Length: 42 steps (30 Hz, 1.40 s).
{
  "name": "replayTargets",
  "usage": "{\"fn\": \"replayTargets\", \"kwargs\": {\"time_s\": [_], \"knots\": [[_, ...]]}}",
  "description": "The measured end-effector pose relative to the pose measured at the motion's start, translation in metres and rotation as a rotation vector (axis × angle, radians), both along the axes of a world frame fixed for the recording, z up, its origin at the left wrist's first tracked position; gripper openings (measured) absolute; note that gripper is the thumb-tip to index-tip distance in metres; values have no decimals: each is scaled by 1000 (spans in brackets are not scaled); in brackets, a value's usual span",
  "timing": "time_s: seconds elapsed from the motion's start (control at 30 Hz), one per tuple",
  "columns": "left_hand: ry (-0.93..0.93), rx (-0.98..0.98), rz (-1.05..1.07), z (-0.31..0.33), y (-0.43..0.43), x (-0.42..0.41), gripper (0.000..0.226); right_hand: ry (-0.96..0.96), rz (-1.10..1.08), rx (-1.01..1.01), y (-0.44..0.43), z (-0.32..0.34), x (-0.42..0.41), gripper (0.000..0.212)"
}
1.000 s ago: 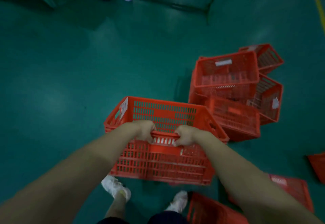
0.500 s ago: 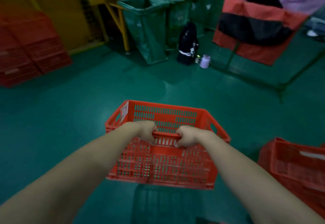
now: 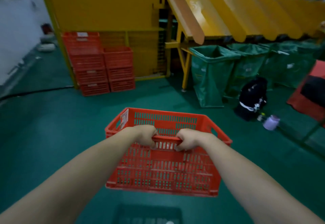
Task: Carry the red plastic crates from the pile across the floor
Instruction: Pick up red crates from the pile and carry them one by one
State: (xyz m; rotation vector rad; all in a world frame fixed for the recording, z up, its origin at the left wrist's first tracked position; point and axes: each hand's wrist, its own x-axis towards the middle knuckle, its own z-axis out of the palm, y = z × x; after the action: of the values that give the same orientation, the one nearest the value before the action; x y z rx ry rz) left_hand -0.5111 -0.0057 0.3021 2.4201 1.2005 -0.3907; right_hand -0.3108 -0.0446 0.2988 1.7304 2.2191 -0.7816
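Crate-carrying is the step in hand: the red plastic crate [image 3: 163, 169] hangs in the air in front of the person, above the green floor [image 3: 52, 127]. The left hand [image 3: 146, 135] and the right hand [image 3: 189, 139] are both curled over the middle of its near rim, close together, with fingers wrapped under the top bar. Doing this well probably means holding the crate level and a little away from the legs, since a grip on one side alone lets the far edge dip or swing; hands set wider on the rim would likely steady it. The crate looks empty, so weight should be no trouble. Ahead and to the left, two stacks of red crates [image 3: 98, 65] stand on the floor against a yellow metal structure [image 3: 105, 3], a likely place to set this one down, though that is a guess. The floor is smooth, painted and slightly glossy, with a dark cable [image 3: 35, 91] lying along it at the left near a white wall [image 3: 15, 21]. To the right are green sacks [image 3: 209, 75] under yellow chutes [image 3: 246, 12], a black backpack [image 3: 251, 98] and a pale purple bottle [image 3: 271, 122], all well apart from a straight path to the stacks.
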Motion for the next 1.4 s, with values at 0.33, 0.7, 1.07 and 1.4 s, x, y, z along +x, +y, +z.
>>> {"fn": "replayTargets", "kwargs": {"time_s": [0.33, 0.7, 1.07, 1.4], "knots": [[-62, 90, 247, 46, 181, -2, 14, -54, 215, 117, 231, 52, 3, 13], [-80, 173, 344, 56, 384, -29, 12, -97, 309, 197, 449, 69, -28, 13], [-50, 318, 325, 79, 642, -91, 11, -116, 297, 311, 699, 95, -90, 12], [-37, 401, 352, 86, 852, -123, 12, -133, 329, 404, 916, 100, -125, 9]]}}
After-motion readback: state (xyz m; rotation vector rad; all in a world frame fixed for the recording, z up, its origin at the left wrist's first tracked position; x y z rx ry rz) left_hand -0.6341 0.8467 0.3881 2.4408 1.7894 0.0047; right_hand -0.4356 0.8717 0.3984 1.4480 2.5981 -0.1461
